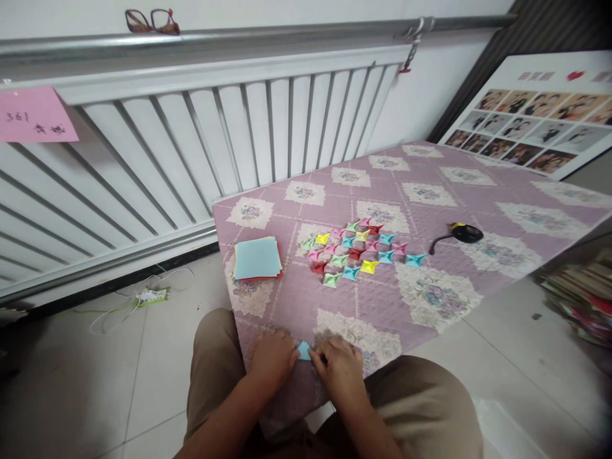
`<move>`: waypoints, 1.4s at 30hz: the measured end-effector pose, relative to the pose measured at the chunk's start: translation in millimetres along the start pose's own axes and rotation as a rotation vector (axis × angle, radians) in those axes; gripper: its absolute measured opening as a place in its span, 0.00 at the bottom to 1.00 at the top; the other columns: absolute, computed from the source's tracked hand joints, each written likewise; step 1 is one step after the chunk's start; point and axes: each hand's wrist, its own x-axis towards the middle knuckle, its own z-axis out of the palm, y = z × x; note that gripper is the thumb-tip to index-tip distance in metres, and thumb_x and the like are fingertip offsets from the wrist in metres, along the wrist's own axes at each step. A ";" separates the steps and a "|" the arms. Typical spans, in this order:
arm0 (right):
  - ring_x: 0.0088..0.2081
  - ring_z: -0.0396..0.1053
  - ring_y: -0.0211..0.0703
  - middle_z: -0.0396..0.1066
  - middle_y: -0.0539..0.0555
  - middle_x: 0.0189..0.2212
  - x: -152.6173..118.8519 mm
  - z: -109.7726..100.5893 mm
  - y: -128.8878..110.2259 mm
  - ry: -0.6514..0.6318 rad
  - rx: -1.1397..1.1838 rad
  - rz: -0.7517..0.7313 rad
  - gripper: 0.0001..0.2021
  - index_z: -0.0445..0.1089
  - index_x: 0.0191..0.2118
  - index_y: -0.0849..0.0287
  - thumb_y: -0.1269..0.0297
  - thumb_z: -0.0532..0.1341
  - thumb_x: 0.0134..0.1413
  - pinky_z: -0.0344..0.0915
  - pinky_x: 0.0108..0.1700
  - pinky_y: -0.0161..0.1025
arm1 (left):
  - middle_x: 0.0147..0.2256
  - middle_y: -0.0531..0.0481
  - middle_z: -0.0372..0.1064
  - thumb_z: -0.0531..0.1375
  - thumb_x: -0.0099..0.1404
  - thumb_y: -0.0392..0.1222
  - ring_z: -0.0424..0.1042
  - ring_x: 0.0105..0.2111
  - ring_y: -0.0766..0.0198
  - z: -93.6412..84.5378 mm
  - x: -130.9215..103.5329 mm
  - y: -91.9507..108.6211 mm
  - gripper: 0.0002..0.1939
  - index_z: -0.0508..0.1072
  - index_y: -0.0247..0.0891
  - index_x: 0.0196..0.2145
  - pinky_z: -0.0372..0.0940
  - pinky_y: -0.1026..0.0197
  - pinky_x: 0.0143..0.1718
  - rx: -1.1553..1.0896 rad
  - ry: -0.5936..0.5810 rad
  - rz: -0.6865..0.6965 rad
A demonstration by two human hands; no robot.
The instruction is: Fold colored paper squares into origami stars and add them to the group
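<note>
A small folded piece of light blue paper (304, 350) lies at the near edge of the table, between my two hands. My left hand (275, 357) has its fingers closed on the paper's left corner. On the right corner, the thumb and fingers of my right hand (338, 363) are pinched. Farther up, a stack of square paper (258, 258) has a light blue sheet on top, with red and yellow edges showing. To its right, several small folded paper shapes (355, 254) in green, pink, red, yellow and blue stand in slanting rows.
The table has a pink flowered cloth (296, 306). A black and yellow object (467, 233) with a strap lies at the right. Behind is a white radiator (268, 127); a photo board (535, 121) leans at the back right. A power strip (151, 296) lies on the floor.
</note>
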 end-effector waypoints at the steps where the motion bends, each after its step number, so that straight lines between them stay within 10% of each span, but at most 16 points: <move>1: 0.36 0.65 0.44 0.71 0.50 0.29 0.0 0.2 -0.1 0.003 -0.001 -0.001 0.09 0.70 0.24 0.54 0.62 0.62 0.54 0.49 0.40 0.41 | 0.40 0.44 0.70 0.52 0.66 0.44 0.68 0.42 0.52 0.2 0.6 -0.2 0.13 0.73 0.36 0.40 0.63 0.53 0.41 0.003 -0.003 0.003; 32: 0.36 0.64 0.44 0.69 0.49 0.29 -6.5 4.7 -1.7 0.080 0.020 -0.008 0.07 0.67 0.26 0.55 0.63 0.61 0.53 0.49 0.42 0.41 | 0.39 0.44 0.70 0.53 0.67 0.44 0.70 0.40 0.54 4.2 2.6 -3.5 0.11 0.70 0.34 0.41 0.63 0.56 0.38 0.026 0.031 0.045; 42: 0.36 0.63 0.44 0.69 0.50 0.29 -11.2 5.5 -2.4 0.118 0.014 -0.019 0.06 0.68 0.28 0.54 0.65 0.58 0.56 0.50 0.42 0.41 | 0.48 0.50 0.66 0.50 0.71 0.42 0.59 0.50 0.59 5.4 1.2 -16.3 0.12 0.67 0.44 0.49 0.54 0.56 0.49 0.089 0.155 0.601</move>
